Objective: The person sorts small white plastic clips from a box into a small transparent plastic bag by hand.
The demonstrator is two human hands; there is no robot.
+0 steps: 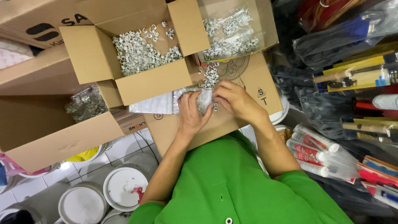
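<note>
Lying crosswise, clear clip bag [203,101]

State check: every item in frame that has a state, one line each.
Small clear plastic bag: pinched by both hands, partly filled with white clips.
Left hand: gripping the bag.
Right hand: fingers on the bag's edge.
Cardboard box of loose white cable clips: flaps open.
Box of bagged clips: open.
Large box at left: open, holding one filled bag.
Sealant tubes: capped, lying flat.
</note>
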